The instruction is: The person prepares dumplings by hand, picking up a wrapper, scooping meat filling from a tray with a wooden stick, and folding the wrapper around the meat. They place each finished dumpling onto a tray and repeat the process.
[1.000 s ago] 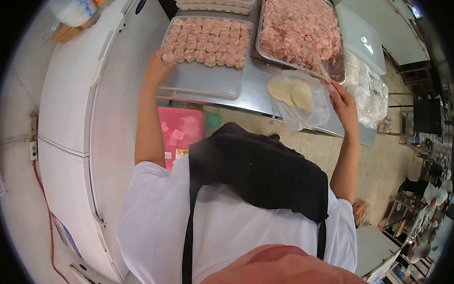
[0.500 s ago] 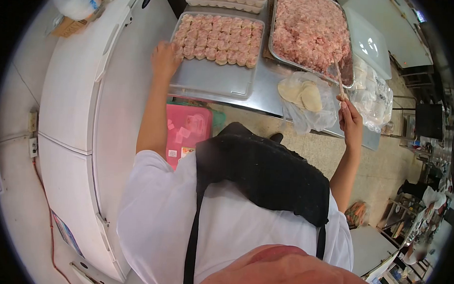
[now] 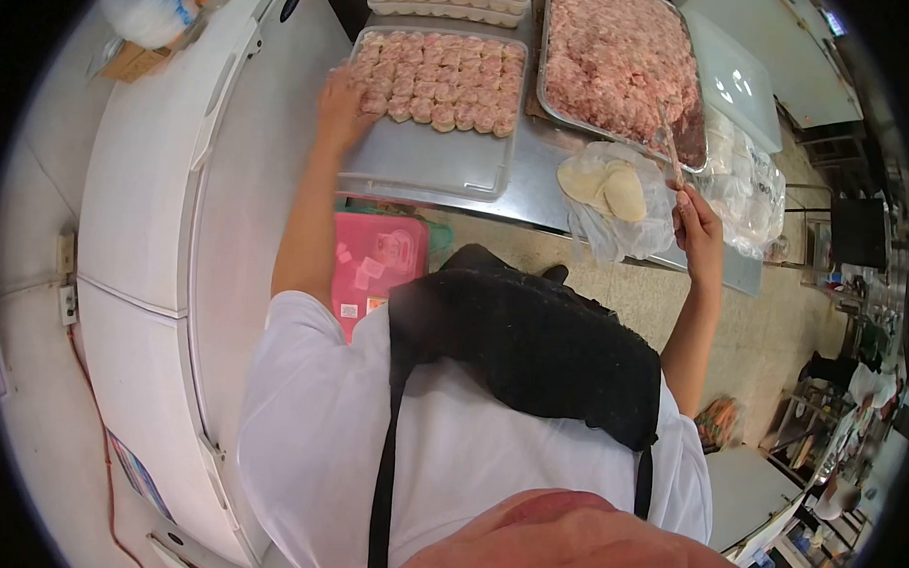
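At the left edge of a plastic tray [image 3: 428, 168] is my left hand [image 3: 342, 110], beside rows of meat-topped dumplings [image 3: 437, 73]. Its fingers are blurred, and whether they hold anything cannot be made out. My right hand [image 3: 699, 227] is closed around the handle of a thin spreading tool [image 3: 671, 151], whose tip reaches the ground meat [image 3: 623, 60] in a large metal tray. Between the hands, round dough wrappers [image 3: 623, 193] lie on a clear plastic bag [image 3: 631, 235].
Stacked trays [image 3: 449, 5] stand behind the dumplings. A clear lid [image 3: 737, 84] and bagged packs [image 3: 748, 189] lie at the right. A pink container [image 3: 380, 256] sits below the table edge, and a white refrigerator [image 3: 158, 174] stands at the left.
My left hand has shifted slightly right and up along the tray's edge. My right hand and the tool have moved slightly left and up, the tip still at the meat.
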Action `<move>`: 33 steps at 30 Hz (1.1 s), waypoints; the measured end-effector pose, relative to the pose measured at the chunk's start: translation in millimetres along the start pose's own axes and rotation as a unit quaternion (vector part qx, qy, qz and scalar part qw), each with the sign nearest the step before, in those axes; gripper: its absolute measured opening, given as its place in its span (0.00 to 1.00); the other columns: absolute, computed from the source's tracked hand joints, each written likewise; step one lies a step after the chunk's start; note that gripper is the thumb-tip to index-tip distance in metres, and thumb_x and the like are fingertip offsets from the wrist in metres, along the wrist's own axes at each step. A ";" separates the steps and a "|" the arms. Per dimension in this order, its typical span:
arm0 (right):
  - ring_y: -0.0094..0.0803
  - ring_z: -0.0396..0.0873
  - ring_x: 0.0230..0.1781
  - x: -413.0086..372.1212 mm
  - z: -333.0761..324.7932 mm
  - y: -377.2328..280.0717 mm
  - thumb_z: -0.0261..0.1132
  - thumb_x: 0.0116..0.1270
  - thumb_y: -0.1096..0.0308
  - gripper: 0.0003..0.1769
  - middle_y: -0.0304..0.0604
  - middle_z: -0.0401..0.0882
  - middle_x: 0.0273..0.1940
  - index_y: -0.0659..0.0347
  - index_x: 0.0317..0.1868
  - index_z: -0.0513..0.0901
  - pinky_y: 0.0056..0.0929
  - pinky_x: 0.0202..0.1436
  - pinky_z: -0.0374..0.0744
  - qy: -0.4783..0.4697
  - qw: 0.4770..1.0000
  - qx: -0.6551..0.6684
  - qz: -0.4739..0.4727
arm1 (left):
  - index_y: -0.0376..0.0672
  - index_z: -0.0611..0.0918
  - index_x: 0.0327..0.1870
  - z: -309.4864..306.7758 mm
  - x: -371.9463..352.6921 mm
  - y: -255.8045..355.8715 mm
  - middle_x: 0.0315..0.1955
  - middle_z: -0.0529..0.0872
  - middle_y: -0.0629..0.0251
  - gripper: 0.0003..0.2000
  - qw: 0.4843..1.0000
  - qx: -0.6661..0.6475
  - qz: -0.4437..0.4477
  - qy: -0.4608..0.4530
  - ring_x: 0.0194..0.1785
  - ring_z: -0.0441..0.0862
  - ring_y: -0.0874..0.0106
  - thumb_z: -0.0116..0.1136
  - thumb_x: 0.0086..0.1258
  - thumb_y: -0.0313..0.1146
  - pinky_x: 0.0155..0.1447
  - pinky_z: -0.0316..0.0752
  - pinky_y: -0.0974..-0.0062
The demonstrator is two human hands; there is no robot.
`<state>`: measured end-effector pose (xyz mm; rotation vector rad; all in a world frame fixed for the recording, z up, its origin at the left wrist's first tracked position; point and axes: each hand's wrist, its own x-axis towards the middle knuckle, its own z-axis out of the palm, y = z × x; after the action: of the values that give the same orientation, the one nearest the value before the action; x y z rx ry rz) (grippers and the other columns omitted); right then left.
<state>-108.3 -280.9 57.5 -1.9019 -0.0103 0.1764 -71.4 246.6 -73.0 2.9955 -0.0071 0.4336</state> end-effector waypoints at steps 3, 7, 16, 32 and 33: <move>0.11 0.56 0.18 -3.5 -3.6 1.6 0.58 0.73 0.60 0.18 0.23 0.61 0.20 0.64 0.54 0.80 0.14 0.20 0.53 0.013 1.000 -0.001 0.010 | 0.50 0.78 0.51 -13.6 3.0 3.2 0.71 0.58 0.53 0.26 0.999 0.019 -0.011 -0.032 0.72 0.56 0.50 0.72 0.49 0.40 0.70 0.57 0.52; 0.11 0.56 0.18 -9.7 -8.7 10.4 0.58 0.73 0.60 0.18 0.23 0.60 0.20 0.64 0.54 0.80 0.14 0.20 0.53 0.014 1.000 0.010 0.010 | 0.49 0.76 0.57 -12.4 6.7 30.0 0.71 0.59 0.57 0.30 0.996 -0.035 0.074 -0.033 0.72 0.56 0.51 0.71 0.50 0.39 0.71 0.55 0.52; 0.11 0.56 0.20 -20.3 -10.2 9.2 0.58 0.73 0.60 0.18 0.23 0.61 0.21 0.63 0.54 0.81 0.14 0.22 0.54 0.035 0.999 0.003 0.023 | 0.47 0.77 0.55 2.6 16.5 47.3 0.72 0.57 0.58 0.27 0.990 -0.065 0.114 -0.048 0.73 0.54 0.50 0.70 0.51 0.37 0.72 0.53 0.52; 0.11 0.55 0.19 -31.1 -17.8 10.0 0.58 0.73 0.59 0.18 0.23 0.61 0.22 0.62 0.53 0.81 0.14 0.22 0.53 0.048 0.998 0.025 0.021 | 0.46 0.77 0.52 20.9 33.6 65.0 0.71 0.59 0.58 0.27 0.982 -0.089 0.161 -0.038 0.72 0.57 0.51 0.72 0.48 0.39 0.73 0.55 0.53; 0.11 0.55 0.19 -31.4 -18.4 9.1 0.58 0.73 0.59 0.18 0.24 0.61 0.22 0.62 0.53 0.81 0.14 0.22 0.53 0.054 0.998 0.021 0.023 | 0.46 0.77 0.52 21.0 33.3 65.5 0.71 0.59 0.58 0.27 0.984 -0.081 0.154 -0.046 0.72 0.57 0.50 0.72 0.48 0.39 0.73 0.54 0.52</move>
<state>-137.7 -304.2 58.6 -1.8690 0.1092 0.1035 -34.9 179.5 -76.2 2.8542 -0.4934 0.3044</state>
